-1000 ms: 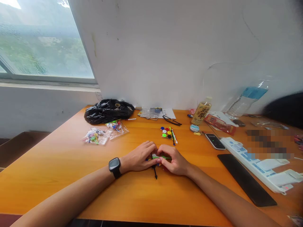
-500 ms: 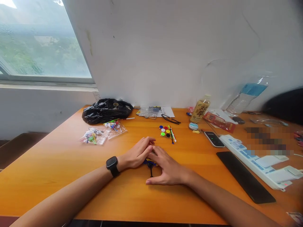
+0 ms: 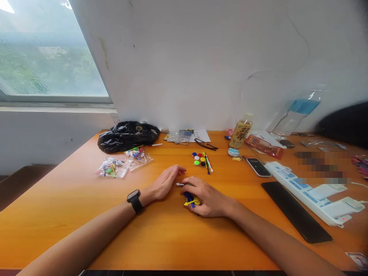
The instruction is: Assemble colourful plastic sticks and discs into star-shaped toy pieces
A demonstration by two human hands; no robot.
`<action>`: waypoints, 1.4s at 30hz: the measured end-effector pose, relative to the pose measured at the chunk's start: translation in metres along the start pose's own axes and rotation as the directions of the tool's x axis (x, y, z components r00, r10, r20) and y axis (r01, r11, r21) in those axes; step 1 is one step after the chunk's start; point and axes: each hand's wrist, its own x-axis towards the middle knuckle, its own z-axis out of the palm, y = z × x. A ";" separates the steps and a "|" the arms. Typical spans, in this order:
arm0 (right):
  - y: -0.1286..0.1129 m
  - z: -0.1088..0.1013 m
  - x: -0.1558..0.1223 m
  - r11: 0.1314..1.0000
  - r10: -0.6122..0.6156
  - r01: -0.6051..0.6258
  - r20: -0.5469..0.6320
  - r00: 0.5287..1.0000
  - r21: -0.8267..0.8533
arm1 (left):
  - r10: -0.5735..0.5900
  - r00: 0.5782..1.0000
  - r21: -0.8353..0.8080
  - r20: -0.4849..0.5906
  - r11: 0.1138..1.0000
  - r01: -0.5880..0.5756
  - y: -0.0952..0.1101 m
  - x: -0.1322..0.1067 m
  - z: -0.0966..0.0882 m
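My right hand (image 3: 205, 197) rests on the orange table (image 3: 86, 214), its fingers curled round a small cluster of coloured plastic pieces (image 3: 191, 200) in yellow and blue. My left hand (image 3: 163, 182), with a black watch (image 3: 133, 200) on the wrist, lies just left of it with fingers stretched out flat, holding nothing. A little white-tipped stick (image 3: 180, 184) shows between the two hands. Beyond them lies a small group of coloured discs and sticks (image 3: 201, 159).
Two clear bags of coloured pieces (image 3: 122, 164) and a black plastic bag (image 3: 126, 135) lie at the back left. A phone (image 3: 258, 167), a tea bottle (image 3: 240, 133), glasses (image 3: 205, 144), a white power strip (image 3: 310, 189) and a black pad (image 3: 293, 211) sit to the right.
Both hands were closed together on the small pieces. My left hand has flattened and let go, and my right hand has drawn the pieces a little nearer under curled fingers.
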 end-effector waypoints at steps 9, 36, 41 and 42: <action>0.001 -0.033 -0.005 0.988 0.032 -0.060 0.198 0.980 0.140 | 0.045 0.997 0.160 -0.067 0.987 -0.033 0.003 0.003 -0.001; 0.005 -0.186 0.079 0.960 0.225 -0.068 -0.603 0.765 0.272 | -0.049 0.922 0.332 -0.383 0.925 0.187 -0.087 0.153 -0.042; 0.001 -0.179 0.091 0.970 0.224 -0.133 -0.547 0.807 0.203 | -0.070 0.889 0.265 -0.452 0.941 0.209 -0.091 0.157 -0.047; 0.001 -0.177 0.092 0.970 0.231 -0.151 -0.532 0.815 0.189 | -0.079 0.883 0.250 -0.463 0.944 0.216 -0.091 0.157 -0.048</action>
